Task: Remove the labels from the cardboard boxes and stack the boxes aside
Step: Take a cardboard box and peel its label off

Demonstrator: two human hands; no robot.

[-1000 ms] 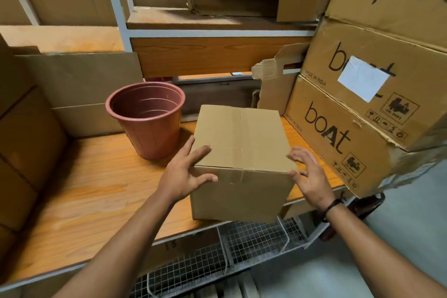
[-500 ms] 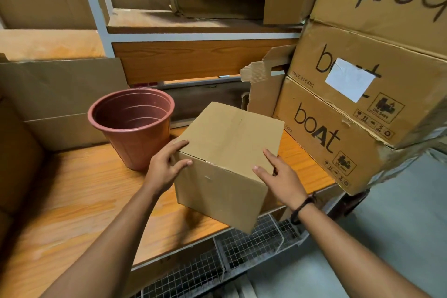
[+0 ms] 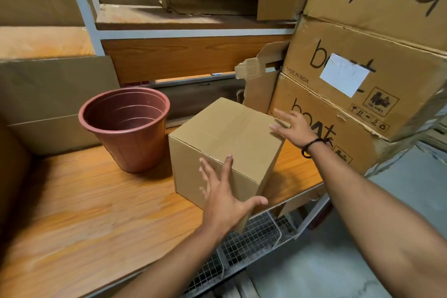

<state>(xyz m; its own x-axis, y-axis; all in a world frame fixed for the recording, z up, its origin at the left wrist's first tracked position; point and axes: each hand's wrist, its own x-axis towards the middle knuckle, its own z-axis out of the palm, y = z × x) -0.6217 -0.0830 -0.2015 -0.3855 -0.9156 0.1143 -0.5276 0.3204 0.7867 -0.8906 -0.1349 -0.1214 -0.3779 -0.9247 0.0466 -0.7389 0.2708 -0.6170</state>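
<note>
A small plain cardboard box (image 3: 225, 143) stands turned at an angle on the wooden shelf (image 3: 96, 205), near its front edge. No label shows on its visible faces. My left hand (image 3: 225, 196) lies with spread, straight fingers against the box's near corner. At the box's far right top corner, my right hand (image 3: 294, 128) is also spread, fingers straight. A stack of large printed boxes (image 3: 338, 128) stands at the right; the middle one carries a white label (image 3: 343, 74).
A reddish-brown plastic pot (image 3: 128, 128) stands just left of the small box. Flat cardboard sheets (image 3: 53, 99) lean at the back left. A wire mesh rack (image 3: 254, 237) sits under the shelf edge. Grey floor (image 3: 350, 261) lies to the right.
The box has been turned further on the shelf. My left hand slid from its left side to the near corner; my right hand moved from the near face to the far right corner.
</note>
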